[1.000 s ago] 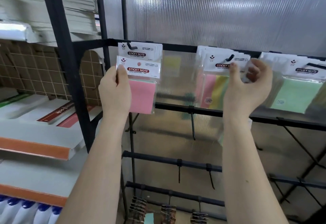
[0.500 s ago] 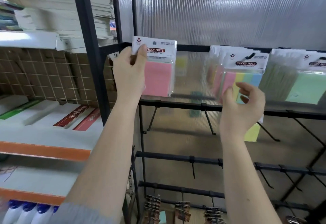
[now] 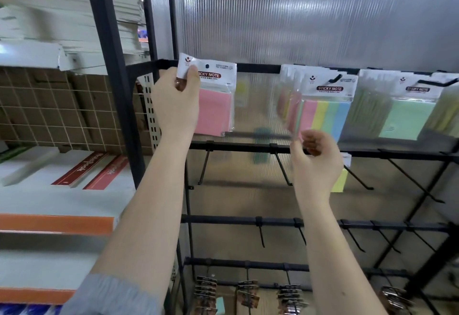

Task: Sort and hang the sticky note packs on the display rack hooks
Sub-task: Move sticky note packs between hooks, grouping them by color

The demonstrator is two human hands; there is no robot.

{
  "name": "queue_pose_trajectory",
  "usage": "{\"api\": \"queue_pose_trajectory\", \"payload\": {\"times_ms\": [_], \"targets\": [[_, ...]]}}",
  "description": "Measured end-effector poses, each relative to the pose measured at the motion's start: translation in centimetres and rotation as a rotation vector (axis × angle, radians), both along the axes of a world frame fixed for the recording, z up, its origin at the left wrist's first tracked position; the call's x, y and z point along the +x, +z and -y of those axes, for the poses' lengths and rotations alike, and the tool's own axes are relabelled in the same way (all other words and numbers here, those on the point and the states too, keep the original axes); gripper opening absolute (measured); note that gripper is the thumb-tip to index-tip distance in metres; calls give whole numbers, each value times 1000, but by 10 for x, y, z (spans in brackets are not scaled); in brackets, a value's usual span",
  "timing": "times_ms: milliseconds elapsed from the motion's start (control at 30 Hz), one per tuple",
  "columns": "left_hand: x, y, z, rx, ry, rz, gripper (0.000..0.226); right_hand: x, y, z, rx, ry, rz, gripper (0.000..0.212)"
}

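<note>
— What could be read on the rack?

— "STICKY NOTE" in white on a red oval, on the white header card of the pink sticky note pack (image 3: 215, 106) at the left. The same words stood on the header of the striped pink, yellow, green and blue pack (image 3: 327, 113) in the middle, and, blurred, on the pale green pack (image 3: 407, 121) to the right.

— Anything else?

— "NoteBook" on the red spine of a flat white box (image 3: 82, 169) at the far left. The smaller print was unreadable.
</note>
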State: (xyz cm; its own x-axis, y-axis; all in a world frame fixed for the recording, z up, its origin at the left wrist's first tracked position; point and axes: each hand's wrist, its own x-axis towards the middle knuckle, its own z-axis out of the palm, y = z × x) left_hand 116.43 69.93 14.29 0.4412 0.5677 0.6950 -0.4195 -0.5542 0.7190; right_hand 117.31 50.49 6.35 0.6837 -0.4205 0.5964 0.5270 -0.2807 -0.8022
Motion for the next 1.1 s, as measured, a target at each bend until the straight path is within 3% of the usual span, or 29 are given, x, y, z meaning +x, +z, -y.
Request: {"api": "queue_pose_trajectory", "payload": {"times_ms": [267, 500, 667, 800, 1100], "targets": [[8, -5, -3, 9, -17, -74, 23, -1, -3, -1, -28, 22, -47, 13], [21, -9, -9, 17, 41, -108, 39, 4, -10, 3, -206, -42, -155, 20], [22, -9, -6, -25, 66, -99, 38, -1, -14, 5, -271, -50, -225, 23], [20, -14, -5, -23, 70, -143, 34, -7, -18, 11, -401, -44, -363, 34], [4, -42, -11, -11, -39, -291, 52, -34, -30, 21, -553, -16, -575, 46]]}}
